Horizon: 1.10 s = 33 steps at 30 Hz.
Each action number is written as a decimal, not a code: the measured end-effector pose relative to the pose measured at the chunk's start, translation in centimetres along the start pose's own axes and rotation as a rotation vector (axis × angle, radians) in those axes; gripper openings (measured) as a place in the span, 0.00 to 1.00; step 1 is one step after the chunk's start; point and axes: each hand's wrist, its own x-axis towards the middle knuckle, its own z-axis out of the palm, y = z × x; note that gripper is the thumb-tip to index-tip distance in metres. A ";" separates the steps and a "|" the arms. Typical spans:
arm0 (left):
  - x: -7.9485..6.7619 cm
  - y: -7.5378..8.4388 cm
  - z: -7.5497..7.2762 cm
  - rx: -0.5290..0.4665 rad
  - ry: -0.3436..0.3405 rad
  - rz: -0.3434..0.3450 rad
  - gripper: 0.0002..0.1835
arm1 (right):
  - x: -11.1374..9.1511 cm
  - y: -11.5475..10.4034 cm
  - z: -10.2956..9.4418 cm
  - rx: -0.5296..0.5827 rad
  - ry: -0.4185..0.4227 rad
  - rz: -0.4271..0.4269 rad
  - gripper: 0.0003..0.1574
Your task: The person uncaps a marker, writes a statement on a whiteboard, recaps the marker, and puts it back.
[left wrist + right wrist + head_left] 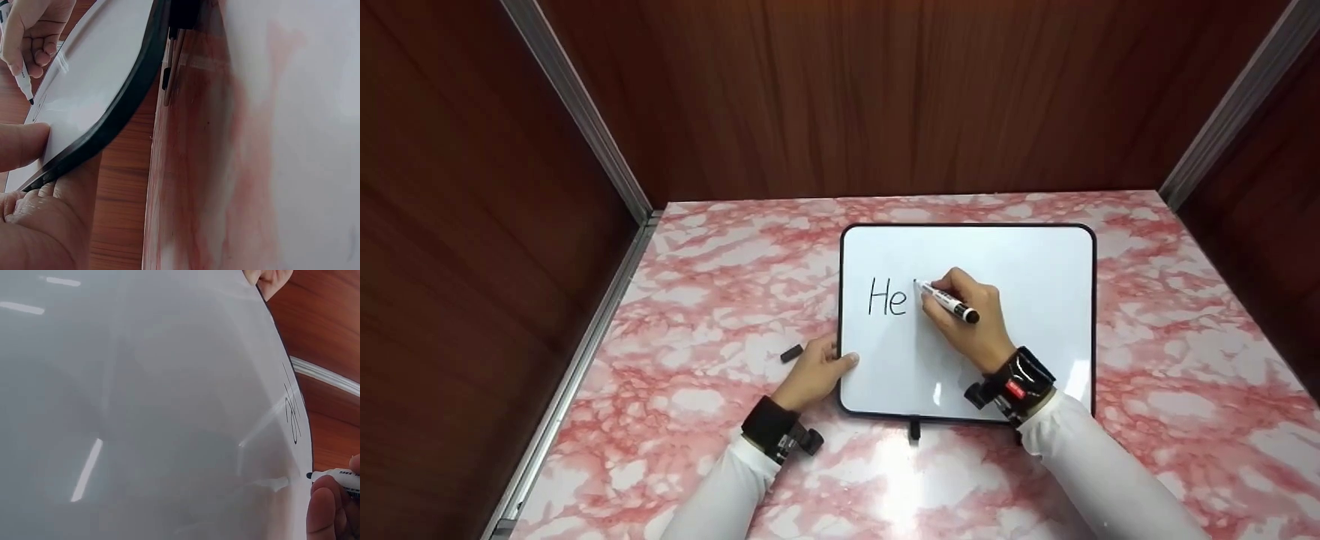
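Observation:
A whiteboard [1027, 255] with a black frame lies tilted on the table, with "He" [887, 298] written in black on its left part. My right hand [971, 315] pinches a white marker [952, 304] with a black end, its tip at the board just right of the "e". In the right wrist view the marker [337, 477] and its dark tip show at the lower right. My left hand [814, 373] grips the board's left edge, thumb on the white face and fingers behind, as the left wrist view shows around the black frame [126, 90].
A small black marker cap [791, 353] lies on the table left of the board, close to my left hand. A black piece [914, 430] sticks out under the board's lower edge. The pink marbled table [720, 300] is bounded by brown wood panels [847, 97] at the back and sides.

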 end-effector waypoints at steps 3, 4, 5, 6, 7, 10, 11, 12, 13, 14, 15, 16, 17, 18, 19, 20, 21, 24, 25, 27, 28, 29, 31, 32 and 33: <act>0.0 0.0 0.0 -0.013 -0.002 -0.004 0.21 | 0.2 0.0 0.1 -0.007 -0.002 0.012 0.08; 0.0 0.0 0.0 -0.015 -0.003 -0.006 0.21 | 0.2 0.0 0.2 -0.010 -0.001 0.015 0.08; 0.0 -0.1 0.0 -0.019 -0.005 -0.006 0.21 | 0.2 0.0 0.2 -0.011 -0.001 0.019 0.08; 0.0 -0.1 0.1 -0.024 -0.007 -0.009 0.21 | 0.2 0.0 0.2 -0.013 -0.003 0.018 0.08; 0.0 -0.1 0.1 -0.030 -0.009 -0.012 0.21 | 0.2 0.1 0.2 -0.014 -0.005 0.017 0.08; 0.0 0.0 0.1 -0.028 -0.009 -0.014 0.22 | 0.1 0.5 0.3 0.003 -0.003 0.012 0.08; 0.0 0.0 0.1 -0.030 -0.008 -0.016 0.22 | 0.1 0.5 0.3 0.005 -0.004 0.008 0.08; 0.0 0.0 0.0 -0.032 -0.007 -0.017 0.22 | 0.0 0.6 0.3 0.006 -0.006 0.005 0.08; 0.0 0.0 0.1 -0.032 -0.007 -0.013 0.22 | 0.0 0.6 0.3 0.008 -0.007 0.003 0.08; 0.0 0.0 0.1 -0.031 -0.006 -0.010 0.22 | 0.0 0.6 0.3 0.011 -0.009 0.001 0.08; 0.0 0.0 0.1 -0.031 -0.004 -0.008 0.22 | -0.1 0.7 0.4 0.013 -0.011 0.001 0.09; 0.0 -0.1 0.1 -0.030 -0.003 -0.007 0.22 | -0.1 0.7 0.4 0.015 -0.013 0.001 0.09; 0.0 -0.1 0.0 -0.028 -0.002 -0.006 0.22 | -0.2 0.5 0.3 0.002 -0.021 -0.001 0.09; 0.0 -0.1 0.0 -0.025 -0.001 -0.004 0.22 | -0.3 0.4 0.3 0.003 -0.023 0.001 0.09; 0.0 -0.1 0.0 -0.019 0.001 -0.002 0.22 | -0.3 0.4 0.3 0.003 -0.024 0.001 0.09; 0.0 -0.1 0.0 -0.012 0.003 -0.003 0.22 | -0.4 0.4 0.3 0.002 -0.026 0.000 0.09; 0.0 -0.1 0.0 -0.007 0.005 -0.004 0.22 | -0.5 0.3 0.3 0.000 -0.027 -0.001 0.10; 0.0 -0.1 0.0 0.000 0.004 -0.007 0.22 | -0.7 0.2 0.3 -0.008 -0.025 -0.013 0.10; 0.0 -0.1 0.0 -0.001 0.003 -0.007 0.22 | -0.8 0.2 0.3 -0.011 -0.025 -0.019 0.10; 0.0 -0.1 0.0 -0.007 -0.001 -0.005 0.21 | -0.9 0.1 0.3 -0.012 -0.027 -0.026 0.09; 0.0 -0.1 0.0 -0.010 -0.002 -0.006 0.21 | -1.0 0.0 0.3 -0.011 -0.028 -0.028 0.09; 0.0 -0.1 0.0 -0.010 -0.002 -0.005 0.21 | -1.1 0.0 0.3 -0.012 -0.028 -0.032 0.09; 0.0 -0.1 0.0 -0.011 0.002 -0.007 0.21 | -1.2 -0.1 0.3 -0.011 -0.032 -0.037 0.09; 0.1 -0.1 0.0 -0.009 0.004 -0.009 0.21 | -1.3 -0.1 0.3 -0.011 -0.034 -0.039 0.09; 0.1 -0.1 0.1 -0.007 0.006 -0.011 0.21 | -1.3 -0.1 0.3 -0.011 -0.036 -0.039 0.09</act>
